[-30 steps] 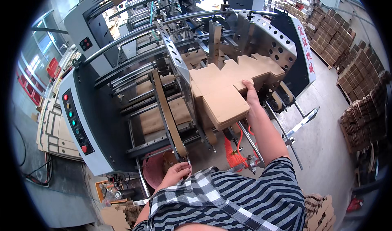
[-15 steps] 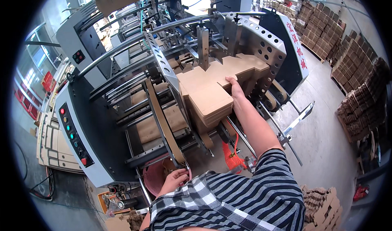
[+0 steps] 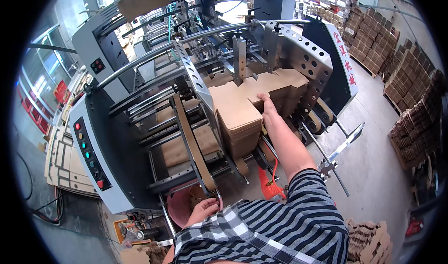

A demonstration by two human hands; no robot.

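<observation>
While your right hand (image 3: 267, 109) touches the cardboard stack (image 3: 235, 107), probably straightening it, your left hand (image 3: 204, 211) is curled left of it; I cannot tell either grip; next, better press evenly.

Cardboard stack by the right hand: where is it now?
In the head view, the cardboard stack sits slightly right of centre, between the left perforated plate and the right perforated plate, with the right hand at its near side.
</observation>
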